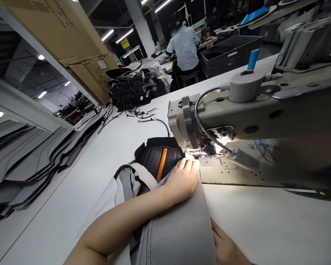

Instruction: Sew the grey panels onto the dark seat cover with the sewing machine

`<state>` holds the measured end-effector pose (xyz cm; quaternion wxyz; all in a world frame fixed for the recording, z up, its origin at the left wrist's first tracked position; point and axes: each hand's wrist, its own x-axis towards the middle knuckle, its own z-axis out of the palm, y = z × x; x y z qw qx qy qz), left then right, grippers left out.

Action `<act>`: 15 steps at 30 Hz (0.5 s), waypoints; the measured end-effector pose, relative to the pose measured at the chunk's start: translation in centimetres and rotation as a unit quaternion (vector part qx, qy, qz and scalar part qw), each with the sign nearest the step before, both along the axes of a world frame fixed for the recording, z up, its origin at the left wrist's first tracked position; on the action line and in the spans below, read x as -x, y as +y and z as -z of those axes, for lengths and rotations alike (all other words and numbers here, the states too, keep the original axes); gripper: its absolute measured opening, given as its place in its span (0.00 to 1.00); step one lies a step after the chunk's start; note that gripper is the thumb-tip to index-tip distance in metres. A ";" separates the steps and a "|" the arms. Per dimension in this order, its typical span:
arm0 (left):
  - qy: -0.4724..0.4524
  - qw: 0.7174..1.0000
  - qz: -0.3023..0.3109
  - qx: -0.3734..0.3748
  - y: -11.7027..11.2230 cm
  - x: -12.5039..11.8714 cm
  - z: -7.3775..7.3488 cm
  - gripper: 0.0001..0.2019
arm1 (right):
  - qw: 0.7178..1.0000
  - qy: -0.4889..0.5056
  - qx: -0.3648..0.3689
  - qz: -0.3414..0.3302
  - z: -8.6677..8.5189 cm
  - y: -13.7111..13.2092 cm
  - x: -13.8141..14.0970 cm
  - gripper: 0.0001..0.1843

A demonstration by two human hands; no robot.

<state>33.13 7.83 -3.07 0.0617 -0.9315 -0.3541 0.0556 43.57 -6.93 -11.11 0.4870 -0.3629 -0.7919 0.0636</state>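
My left hand [183, 178] lies on a grey fabric panel [182, 228], its fingertips pressed together right at the lit needle area [194, 156] of the sewing machine [237, 117]. A black piece with an orange stripe [161, 160] sits just left of the needle, joined to the work. My right hand [227, 246] shows only in part at the bottom edge, resting against the right side of the grey panel, fingers tucked under or beside it.
Grey cut panels [30, 162] are stacked along the left of the white table [105, 154]. A heap of black pieces [135, 90] and cardboard boxes [71, 36] stand at the back. Another person in a light shirt [184, 46] sits at a far bench beside a dark bin [228, 53].
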 end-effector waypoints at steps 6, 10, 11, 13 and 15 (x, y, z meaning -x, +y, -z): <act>-0.059 0.996 -0.003 0.070 -0.5 2.2 0.1 0.29 | 0.991 -0.130 -0.028 0.017 -2.3 3.4 -2.2 0.12; -0.096 0.992 0.004 0.077 0.2 2.4 0.4 0.26 | 0.982 -0.172 -0.077 -0.029 -2.6 5.8 -4.2 0.15; -0.103 0.992 0.003 0.079 0.3 2.3 0.3 0.26 | 0.981 -0.172 -0.084 -0.031 -2.6 6.4 -4.6 0.14; -0.118 0.990 -0.004 0.081 0.6 2.2 0.2 0.24 | 0.980 -0.180 -0.081 -0.006 -2.7 7.8 -4.8 0.12; -0.130 0.988 -0.007 0.084 0.8 2.2 0.1 0.23 | 0.975 -0.211 -0.061 0.044 -2.6 9.4 -4.7 0.12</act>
